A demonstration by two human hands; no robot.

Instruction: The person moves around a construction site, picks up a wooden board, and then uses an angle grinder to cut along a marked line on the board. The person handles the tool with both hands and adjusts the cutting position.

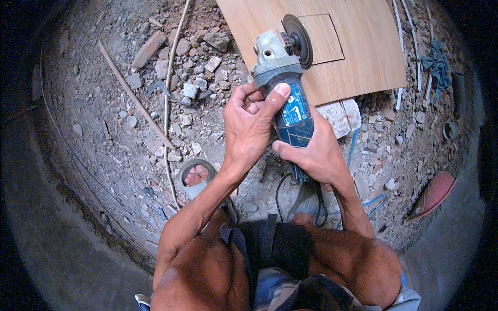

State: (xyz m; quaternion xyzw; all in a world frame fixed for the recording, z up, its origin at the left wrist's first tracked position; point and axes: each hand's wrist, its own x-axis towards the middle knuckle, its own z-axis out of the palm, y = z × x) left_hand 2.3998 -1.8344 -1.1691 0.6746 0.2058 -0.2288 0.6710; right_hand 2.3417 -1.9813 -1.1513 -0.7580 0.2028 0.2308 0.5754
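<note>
A blue angle grinder (pixel 298 116) with a grey metal head and a dark disc (pixel 298 41) is held up in both my hands. My left hand (pixel 253 114) grips its left side near the head, thumb lying on the blue body. Lower down, my right hand (pixel 314 147) wraps the right side of the body, its thumb across the rear part; its other fingers are mostly hidden. The disc stands over a wood-grained board (pixel 363 57) that bears a dark rectangular outline. Whether the disc touches the board I cannot tell.
Broken stones and rubble (pixel 202 67) cover the ground. A thin wooden strip (pixel 135 93) and a long pale rod (pixel 168 83) lie at left. A pale block (pixel 340 116) sits at the board's near edge. A dark cord (pixel 320 207) hangs below the grinder. A blue rag (pixel 438 67) lies at right.
</note>
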